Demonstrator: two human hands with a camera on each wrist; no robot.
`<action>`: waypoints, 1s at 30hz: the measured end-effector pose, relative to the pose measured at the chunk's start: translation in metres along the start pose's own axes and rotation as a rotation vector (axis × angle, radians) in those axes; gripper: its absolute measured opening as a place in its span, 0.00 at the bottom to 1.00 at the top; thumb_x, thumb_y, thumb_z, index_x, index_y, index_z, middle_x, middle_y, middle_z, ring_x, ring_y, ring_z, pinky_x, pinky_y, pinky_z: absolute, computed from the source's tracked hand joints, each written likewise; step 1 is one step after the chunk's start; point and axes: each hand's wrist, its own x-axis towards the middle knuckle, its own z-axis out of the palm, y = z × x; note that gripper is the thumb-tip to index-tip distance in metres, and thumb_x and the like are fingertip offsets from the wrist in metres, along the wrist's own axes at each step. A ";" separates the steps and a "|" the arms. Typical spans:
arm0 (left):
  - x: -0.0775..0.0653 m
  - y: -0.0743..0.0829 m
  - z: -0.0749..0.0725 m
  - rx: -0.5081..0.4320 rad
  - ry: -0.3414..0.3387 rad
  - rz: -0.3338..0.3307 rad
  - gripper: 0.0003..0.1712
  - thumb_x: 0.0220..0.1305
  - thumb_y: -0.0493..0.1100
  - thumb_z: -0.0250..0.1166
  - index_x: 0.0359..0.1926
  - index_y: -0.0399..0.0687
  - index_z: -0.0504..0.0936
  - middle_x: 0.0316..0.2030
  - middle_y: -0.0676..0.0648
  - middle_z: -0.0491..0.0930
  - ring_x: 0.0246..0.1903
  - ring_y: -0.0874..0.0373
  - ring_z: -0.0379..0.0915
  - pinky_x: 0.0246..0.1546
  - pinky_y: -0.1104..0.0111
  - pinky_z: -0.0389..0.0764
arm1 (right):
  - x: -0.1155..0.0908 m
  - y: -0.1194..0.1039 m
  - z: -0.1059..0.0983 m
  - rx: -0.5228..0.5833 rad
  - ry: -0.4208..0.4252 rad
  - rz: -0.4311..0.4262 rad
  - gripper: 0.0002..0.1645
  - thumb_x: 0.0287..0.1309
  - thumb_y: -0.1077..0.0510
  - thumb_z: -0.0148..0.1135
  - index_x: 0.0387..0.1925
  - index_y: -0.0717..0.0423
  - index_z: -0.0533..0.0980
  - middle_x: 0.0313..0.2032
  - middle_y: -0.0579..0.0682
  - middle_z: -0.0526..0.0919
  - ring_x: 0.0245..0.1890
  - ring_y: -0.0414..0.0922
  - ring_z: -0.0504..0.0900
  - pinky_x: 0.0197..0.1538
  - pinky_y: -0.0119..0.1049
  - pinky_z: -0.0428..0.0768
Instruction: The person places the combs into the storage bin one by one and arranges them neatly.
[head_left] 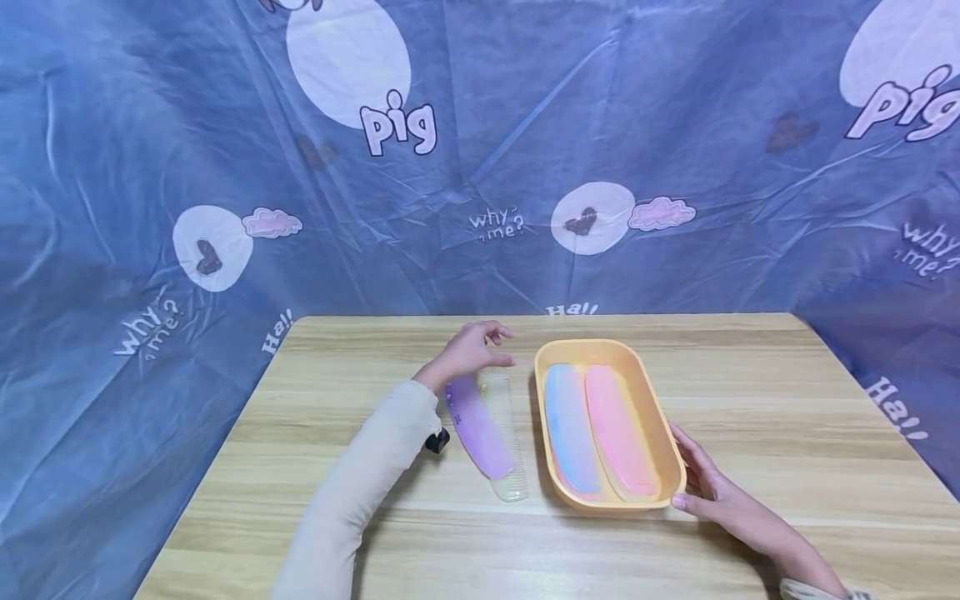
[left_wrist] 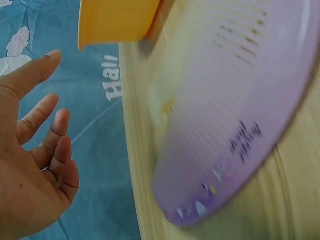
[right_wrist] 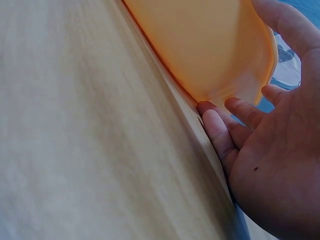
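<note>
My left hand (head_left: pixel 471 350) hovers over the far end of a purple comb (head_left: pixel 480 433), fingers loosely bent and nothing held. That comb lies partly over a clear, pale comb (head_left: pixel 513 483) on the table. In the left wrist view, printed lettering and small pictures show on the purple comb (left_wrist: pixel 225 140), apart from the fingers. My right hand (head_left: pixel 712 487) rests against the near right corner of a yellow-orange plastic basin (head_left: pixel 551 350), its relaxed fingers (right_wrist: pixel 245 112) touching the outer wall. Inside the basin, a blue-and-pink comb (head_left: pixel 572 429) and a pink comb (head_left: pixel 618 429) lie side by side.
The wooden tabletop (head_left: pixel 360 342) carries the basin and the loose combs. Behind it hangs a blue printed cloth (head_left: pixel 480 150), which also runs down the left and right sides. A small black object (head_left: pixel 437 441) shows beneath the left wrist.
</note>
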 end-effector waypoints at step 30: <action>-0.031 -0.072 -0.024 -0.158 -0.010 -0.116 0.31 0.54 0.43 0.72 0.58 0.38 0.75 0.48 0.38 0.78 0.45 0.51 0.74 0.49 0.63 0.76 | 0.001 0.004 0.002 0.007 0.008 -0.041 0.51 0.64 0.73 0.48 0.76 0.49 0.32 0.68 0.24 0.49 0.63 0.17 0.58 0.57 0.16 0.65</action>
